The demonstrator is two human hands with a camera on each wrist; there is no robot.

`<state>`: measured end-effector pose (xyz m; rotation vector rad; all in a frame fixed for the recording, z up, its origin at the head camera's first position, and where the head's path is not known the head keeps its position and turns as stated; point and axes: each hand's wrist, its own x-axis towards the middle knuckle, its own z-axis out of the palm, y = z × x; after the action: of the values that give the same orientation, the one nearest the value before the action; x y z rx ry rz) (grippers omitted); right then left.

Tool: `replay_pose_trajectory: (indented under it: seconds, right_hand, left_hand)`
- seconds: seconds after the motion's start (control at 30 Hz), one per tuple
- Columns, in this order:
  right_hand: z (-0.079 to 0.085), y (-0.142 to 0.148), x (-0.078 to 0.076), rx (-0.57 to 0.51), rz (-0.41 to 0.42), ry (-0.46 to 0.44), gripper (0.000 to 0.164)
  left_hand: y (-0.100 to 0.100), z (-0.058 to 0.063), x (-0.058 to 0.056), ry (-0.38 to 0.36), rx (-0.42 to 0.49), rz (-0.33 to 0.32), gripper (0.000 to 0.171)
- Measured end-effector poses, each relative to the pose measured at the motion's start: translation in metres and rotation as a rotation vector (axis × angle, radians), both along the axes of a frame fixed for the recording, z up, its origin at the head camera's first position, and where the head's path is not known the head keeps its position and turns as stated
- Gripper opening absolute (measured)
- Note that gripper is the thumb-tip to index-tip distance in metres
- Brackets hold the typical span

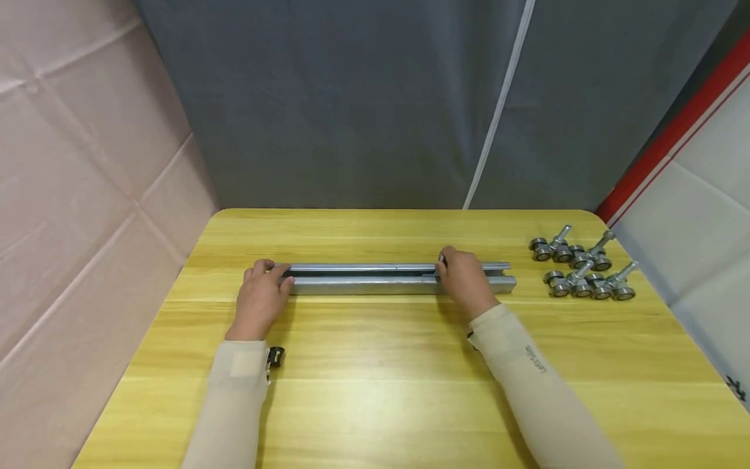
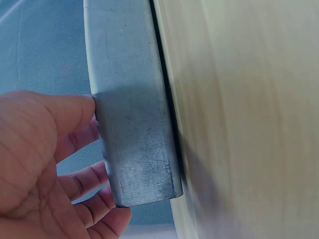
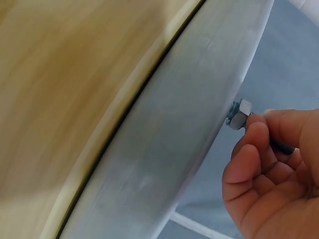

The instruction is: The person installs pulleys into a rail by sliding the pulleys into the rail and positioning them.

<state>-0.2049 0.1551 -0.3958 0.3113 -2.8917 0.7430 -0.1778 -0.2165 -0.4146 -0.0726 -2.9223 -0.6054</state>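
Observation:
A galvanised steel C-channel rail [image 1: 363, 286] lies lengthwise across the table, its slot facing up. My left hand [image 1: 258, 299] holds the rail's left end; in the left wrist view its thumb lies against the upper edge and fingertips curl at the end. Toward the right part of the rail, my right hand [image 1: 465, 280] pinches an upright threaded bolt. In the right wrist view a hex nut [image 3: 241, 114] on that bolt stands just above the slot, below the fingers. Whatever the bolt is fixed to inside the channel is hidden by the rail wall.
Several roller trolleys [image 1: 562, 283] with steel wheels and slanting bolts sit in a group at the table's right. The wooden table [image 1: 375, 378] ends at a grey curtain [image 1: 351, 117] at the back. A pale padded wall [image 1: 88, 163] rises on the left.

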Motion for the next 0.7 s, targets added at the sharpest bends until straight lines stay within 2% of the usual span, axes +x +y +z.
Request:
replay_pose_trajectory:
  seconds: [0.27,0.7]
  right_hand:
    - [0.001,-0.021,0.000,-0.010,0.018,-0.027,0.013]
    - [-0.002,-0.051,-0.002,-0.031,0.063,0.026,0.014]
  left_hand:
    - [0.000,0.000,0.000,-0.012,-0.006,0.000,0.041]
    - [-0.001,-0.001,0.000,-0.006,0.001,-0.002,0.040]
